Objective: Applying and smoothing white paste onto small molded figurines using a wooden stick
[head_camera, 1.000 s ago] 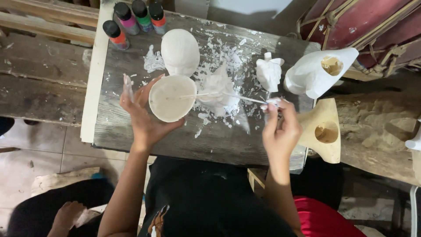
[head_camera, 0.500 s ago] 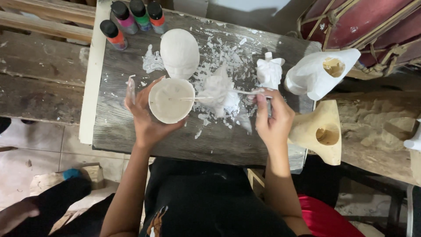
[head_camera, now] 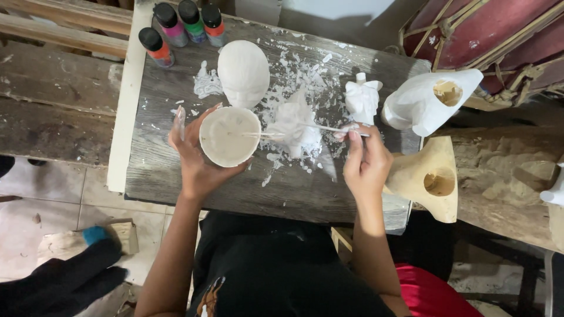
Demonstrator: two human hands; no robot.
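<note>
Stick [head_camera: 305,127] lying left-right, tip in cup [head_camera: 230,137]

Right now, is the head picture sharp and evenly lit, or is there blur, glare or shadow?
Head view: soft, even light with no hard glare; the left hand and its white cup look sharp, the right hand with the thin stick only slightly soft; the floor at lower left lies in dim shade.
</note>
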